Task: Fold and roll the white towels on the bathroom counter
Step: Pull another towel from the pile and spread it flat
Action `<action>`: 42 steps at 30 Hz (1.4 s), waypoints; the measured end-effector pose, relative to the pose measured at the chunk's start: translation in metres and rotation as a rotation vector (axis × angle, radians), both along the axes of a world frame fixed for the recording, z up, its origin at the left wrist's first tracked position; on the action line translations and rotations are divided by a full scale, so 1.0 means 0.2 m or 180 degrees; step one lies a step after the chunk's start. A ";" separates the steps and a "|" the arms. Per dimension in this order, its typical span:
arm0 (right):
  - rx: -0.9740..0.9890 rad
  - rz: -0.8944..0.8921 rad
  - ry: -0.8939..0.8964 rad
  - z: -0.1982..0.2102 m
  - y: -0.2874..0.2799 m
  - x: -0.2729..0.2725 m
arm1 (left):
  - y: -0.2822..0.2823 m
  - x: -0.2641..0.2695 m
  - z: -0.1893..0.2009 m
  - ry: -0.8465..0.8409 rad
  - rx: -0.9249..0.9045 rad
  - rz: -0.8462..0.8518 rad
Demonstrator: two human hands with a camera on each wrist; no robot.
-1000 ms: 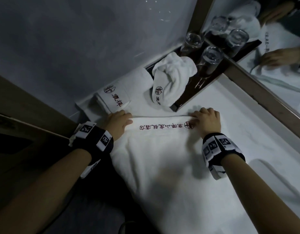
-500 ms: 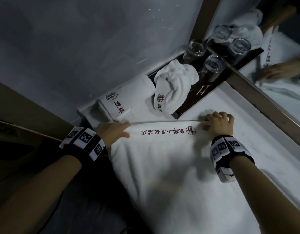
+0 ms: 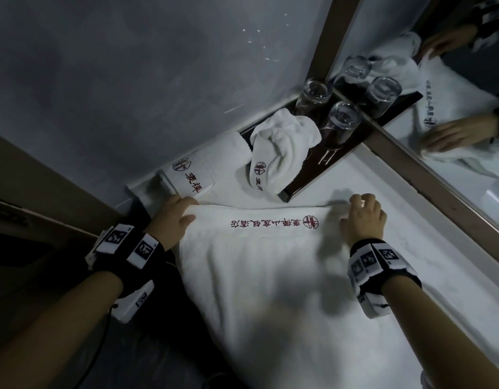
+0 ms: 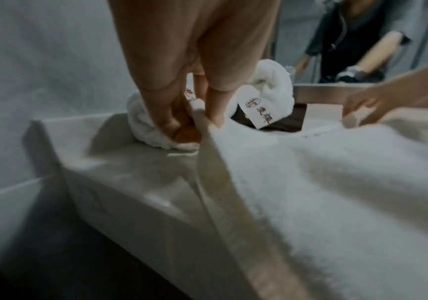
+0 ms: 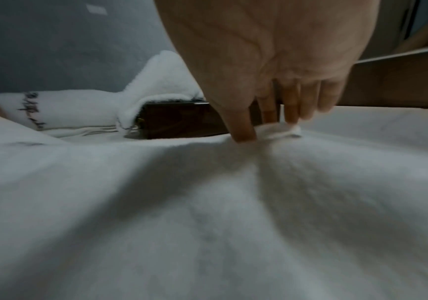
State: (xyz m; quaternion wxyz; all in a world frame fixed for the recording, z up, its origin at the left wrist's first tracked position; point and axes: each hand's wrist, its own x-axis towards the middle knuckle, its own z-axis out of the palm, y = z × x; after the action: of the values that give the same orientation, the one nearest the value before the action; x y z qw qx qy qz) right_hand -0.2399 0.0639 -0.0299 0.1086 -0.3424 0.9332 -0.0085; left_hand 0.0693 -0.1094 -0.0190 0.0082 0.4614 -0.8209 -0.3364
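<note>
A large white towel [image 3: 259, 276] with red embroidered lettering lies spread over the white counter [image 3: 411, 228], its near part hanging off the front. My left hand [image 3: 175, 217] pinches the towel's far left corner [image 4: 200, 113] between thumb and fingers. My right hand [image 3: 363, 217] pinches the far right corner [image 5: 274, 130]. The far edge runs stretched between both hands. A rolled white towel [image 3: 209, 164] lies by the wall, and a crumpled one [image 3: 282, 150] drapes over the dark tray's end.
A dark tray [image 3: 340, 153] in the corner holds two upturned glasses [image 3: 342, 122]. A framed mirror [image 3: 453, 136] runs along the right side. A grey wall [image 3: 130, 80] stands behind the counter, whose left end [image 3: 147, 189] drops off beside my left hand.
Both hands slid outward along the towel's far edge to its corners, the right hand going further right, and now pinch them, pulling the edge straight.
</note>
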 end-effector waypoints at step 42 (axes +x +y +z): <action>-0.2901 0.0390 -0.6048 0.69 -0.11 1.02 | 0.84 0.36 0.48 0.3783 0.0916 0.2489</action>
State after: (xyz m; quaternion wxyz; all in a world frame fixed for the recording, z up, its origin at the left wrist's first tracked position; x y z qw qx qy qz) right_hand -0.0361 0.0422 0.1079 0.6562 -0.2500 0.3544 -0.6175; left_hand 0.1406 0.0582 0.0769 0.5118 0.4569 -0.4004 -0.6074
